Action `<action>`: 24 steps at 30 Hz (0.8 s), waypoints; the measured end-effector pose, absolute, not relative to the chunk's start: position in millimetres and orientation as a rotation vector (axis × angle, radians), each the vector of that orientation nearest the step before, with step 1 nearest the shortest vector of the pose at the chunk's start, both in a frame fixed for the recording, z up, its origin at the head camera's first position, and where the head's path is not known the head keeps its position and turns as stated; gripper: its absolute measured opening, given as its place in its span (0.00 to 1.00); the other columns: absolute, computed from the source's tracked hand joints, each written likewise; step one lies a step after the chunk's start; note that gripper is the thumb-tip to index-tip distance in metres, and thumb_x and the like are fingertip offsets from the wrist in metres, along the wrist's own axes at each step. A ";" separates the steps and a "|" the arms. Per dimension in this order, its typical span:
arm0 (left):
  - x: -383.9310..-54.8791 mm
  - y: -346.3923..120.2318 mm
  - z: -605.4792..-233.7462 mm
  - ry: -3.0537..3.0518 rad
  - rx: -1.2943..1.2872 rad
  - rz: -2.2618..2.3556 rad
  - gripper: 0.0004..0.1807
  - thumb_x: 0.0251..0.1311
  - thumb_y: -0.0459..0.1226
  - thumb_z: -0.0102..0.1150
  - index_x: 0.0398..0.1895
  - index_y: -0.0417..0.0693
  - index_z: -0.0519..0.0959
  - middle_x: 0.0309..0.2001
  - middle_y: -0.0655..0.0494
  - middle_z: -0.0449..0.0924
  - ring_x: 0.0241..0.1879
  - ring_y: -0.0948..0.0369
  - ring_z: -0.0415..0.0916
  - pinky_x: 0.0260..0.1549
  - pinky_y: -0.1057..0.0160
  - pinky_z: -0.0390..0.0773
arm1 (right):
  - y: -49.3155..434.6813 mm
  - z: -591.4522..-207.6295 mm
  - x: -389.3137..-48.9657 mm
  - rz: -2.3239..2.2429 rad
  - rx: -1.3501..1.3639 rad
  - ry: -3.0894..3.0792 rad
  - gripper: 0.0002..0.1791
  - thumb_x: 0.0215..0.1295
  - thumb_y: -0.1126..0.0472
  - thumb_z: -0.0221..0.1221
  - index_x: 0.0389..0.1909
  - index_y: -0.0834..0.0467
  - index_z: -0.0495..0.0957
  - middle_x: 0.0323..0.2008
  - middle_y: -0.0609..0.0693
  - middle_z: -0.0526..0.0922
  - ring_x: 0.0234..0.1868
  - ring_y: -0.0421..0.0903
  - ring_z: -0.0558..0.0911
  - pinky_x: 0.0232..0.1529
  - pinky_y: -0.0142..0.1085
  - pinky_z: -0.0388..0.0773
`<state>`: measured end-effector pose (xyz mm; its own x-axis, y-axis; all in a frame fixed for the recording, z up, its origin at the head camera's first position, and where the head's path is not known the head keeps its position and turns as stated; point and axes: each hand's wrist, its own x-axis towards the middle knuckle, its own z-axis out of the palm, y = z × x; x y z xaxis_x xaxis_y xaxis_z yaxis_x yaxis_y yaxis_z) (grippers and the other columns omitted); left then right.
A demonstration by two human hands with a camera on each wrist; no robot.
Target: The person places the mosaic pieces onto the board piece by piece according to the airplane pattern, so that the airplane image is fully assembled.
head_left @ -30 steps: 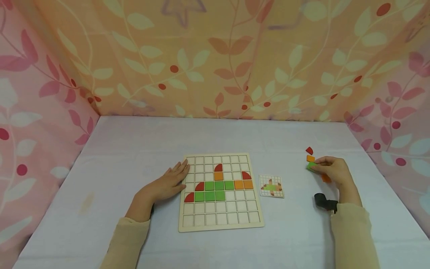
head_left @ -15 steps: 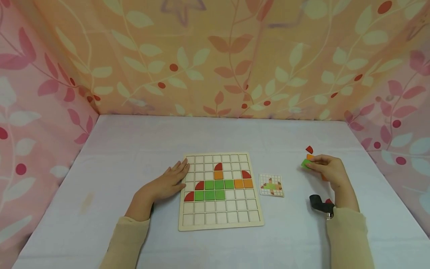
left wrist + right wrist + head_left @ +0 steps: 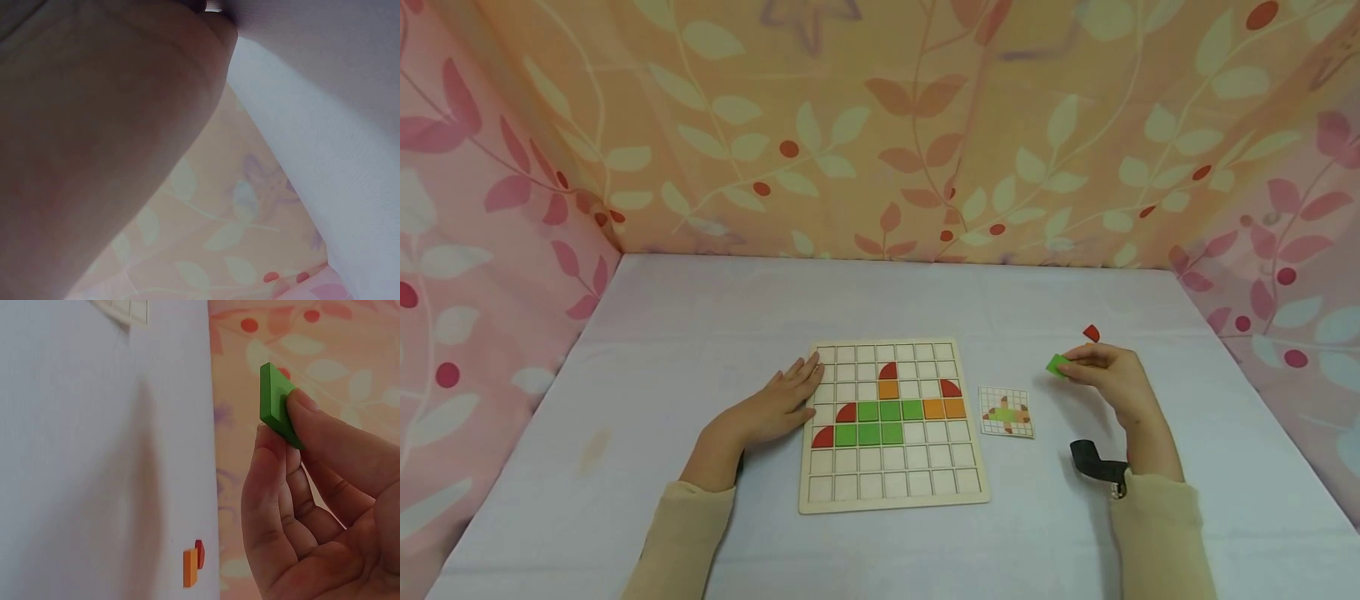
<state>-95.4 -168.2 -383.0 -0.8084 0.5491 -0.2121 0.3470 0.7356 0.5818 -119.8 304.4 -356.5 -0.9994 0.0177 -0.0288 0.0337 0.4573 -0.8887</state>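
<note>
My right hand (image 3: pixel 1105 377) pinches a green square tile (image 3: pixel 277 403) between thumb and fingers, held up off the table to the right of a small pattern card (image 3: pixel 1007 412). With fingers straight, my left hand (image 3: pixel 775 404) rests at the left edge of a wooden grid board (image 3: pixel 895 490). On that board lie several green square tiles (image 3: pixel 868 434), a few orange square tiles (image 3: pixel 933 409) and several red quarter-circle tiles (image 3: pixel 823 437). The left wrist view mostly holds the underside of the left hand (image 3: pixel 112 125), its fingers out of sight.
Beyond the right hand a red quarter-circle tile (image 3: pixel 1092 333) lies on the white tablecloth (image 3: pixel 700 308). Beside it in the right wrist view is an orange tile (image 3: pixel 190 568). A black wrist camera mount (image 3: pixel 1097 462) juts from the right sleeve. Patterned cloth walls (image 3: pixel 880 125) enclose the table.
My right hand has lifted the green tile away from the loose pieces and carried it left, toward the card. The left hand and the board have stayed in place.
</note>
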 end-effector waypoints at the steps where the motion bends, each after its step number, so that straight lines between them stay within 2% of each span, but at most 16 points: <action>1: -95.3 -168.1 -382.7 2.568 0.690 0.753 0.34 0.69 0.36 0.46 0.73 0.34 0.46 0.74 0.41 0.35 0.72 0.44 0.32 0.66 0.41 0.38 | 301.5 -356.0 -119.3 -1.619 0.036 2.675 0.18 0.59 0.68 0.63 0.44 0.79 0.74 0.29 0.37 0.80 0.30 0.34 0.80 0.35 0.26 0.79; 7: -93.7 -168.2 -380.5 2.563 0.688 0.761 0.34 0.68 0.35 0.46 0.72 0.34 0.46 0.74 0.40 0.35 0.72 0.43 0.32 0.66 0.40 0.38 | 284.9 -350.5 -114.9 -1.568 -0.028 2.699 0.17 0.59 0.67 0.64 0.43 0.76 0.76 0.33 0.47 0.82 0.30 0.36 0.81 0.35 0.26 0.79; 16: -94.4 -168.4 -382.0 2.566 0.691 0.757 0.34 0.69 0.35 0.46 0.72 0.34 0.46 0.74 0.40 0.35 0.72 0.43 0.32 0.66 0.40 0.38 | 260.5 -346.9 -112.3 -1.572 -0.128 2.672 0.14 0.57 0.68 0.64 0.42 0.74 0.78 0.36 0.57 0.82 0.31 0.40 0.82 0.36 0.28 0.80; 24: -96.0 -170.0 -384.4 2.558 0.703 0.773 0.34 0.69 0.36 0.46 0.73 0.35 0.46 0.74 0.41 0.34 0.72 0.44 0.31 0.66 0.41 0.37 | 240.4 -345.3 -109.6 -1.544 -0.099 2.622 0.13 0.59 0.67 0.63 0.42 0.72 0.78 0.38 0.59 0.82 0.34 0.44 0.82 0.39 0.29 0.79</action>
<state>-96.0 -170.0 -384.4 -0.8042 0.5579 -0.2049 0.3510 0.7240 0.5938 -109.6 240.4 -345.3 -0.9932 -0.1053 -0.0506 -0.0068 0.4844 -0.8748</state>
